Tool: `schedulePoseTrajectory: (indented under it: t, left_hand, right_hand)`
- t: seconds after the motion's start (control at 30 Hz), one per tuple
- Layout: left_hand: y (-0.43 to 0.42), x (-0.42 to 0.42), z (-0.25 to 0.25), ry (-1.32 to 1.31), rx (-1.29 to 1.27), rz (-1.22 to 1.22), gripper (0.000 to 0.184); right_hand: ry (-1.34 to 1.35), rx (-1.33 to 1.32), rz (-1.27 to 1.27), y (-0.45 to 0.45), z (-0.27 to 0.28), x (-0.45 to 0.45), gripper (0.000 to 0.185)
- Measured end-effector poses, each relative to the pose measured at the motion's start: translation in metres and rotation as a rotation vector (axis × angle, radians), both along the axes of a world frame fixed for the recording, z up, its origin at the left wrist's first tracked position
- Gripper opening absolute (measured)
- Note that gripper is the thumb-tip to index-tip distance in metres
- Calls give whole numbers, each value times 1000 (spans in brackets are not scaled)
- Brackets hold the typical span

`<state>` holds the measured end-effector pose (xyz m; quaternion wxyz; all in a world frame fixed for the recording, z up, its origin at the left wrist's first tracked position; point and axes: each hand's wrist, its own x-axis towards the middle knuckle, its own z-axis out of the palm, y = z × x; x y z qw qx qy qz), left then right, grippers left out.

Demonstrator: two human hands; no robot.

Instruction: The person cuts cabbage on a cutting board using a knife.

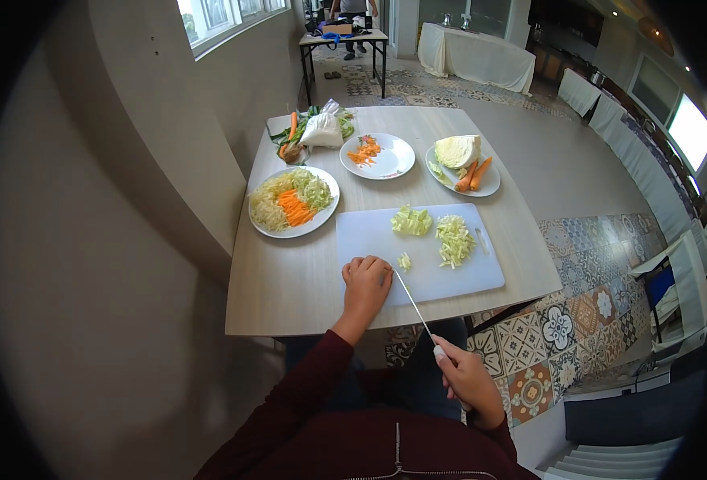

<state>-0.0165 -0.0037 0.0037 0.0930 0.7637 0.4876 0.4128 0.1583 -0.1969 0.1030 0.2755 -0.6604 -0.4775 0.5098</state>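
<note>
My right hand [467, 374] grips the handle of a knife [414, 304], whose blade slants up to the left over the board's front edge. The blade's tip ends close beside the fingers of my left hand [367, 282]. That hand rests on the white cutting board [369, 232] with its fingers curled down; whatever lies under them is hidden. A few small cabbage bits [404, 261] lie just right of my left fingers. Farther back on the board are a pile of cut cabbage leaf [412, 221] and a heap of shredded cabbage [454, 242].
A plate of shredded vegetables [331, 216] stands left of the board. Behind are a plate with carrot pieces [397, 164], a plate with half a cabbage [459, 150] and carrots [474, 175], and a white bag [322, 130] beside vegetables. A person [353, 12] stands far back.
</note>
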Motion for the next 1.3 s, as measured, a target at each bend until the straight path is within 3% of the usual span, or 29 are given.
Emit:
schedulePoseTrajectory:
  t: [0.3, 0.5, 1.3]
  left_hand:
    - [-1, -2, -2, -2, -6, -6, 11]
    - [-2, -2, -1, 4, -25, 1, 15]
    - [-1, -4, 0, -14, -9, -102, 13]
  right_hand:
    - [-9, 33, -19, 8, -4, -8, 46]
    - [-159, 163, 6, 7, -14, -8, 46]
    - [9, 171, -50, 37, -21, -2, 42]
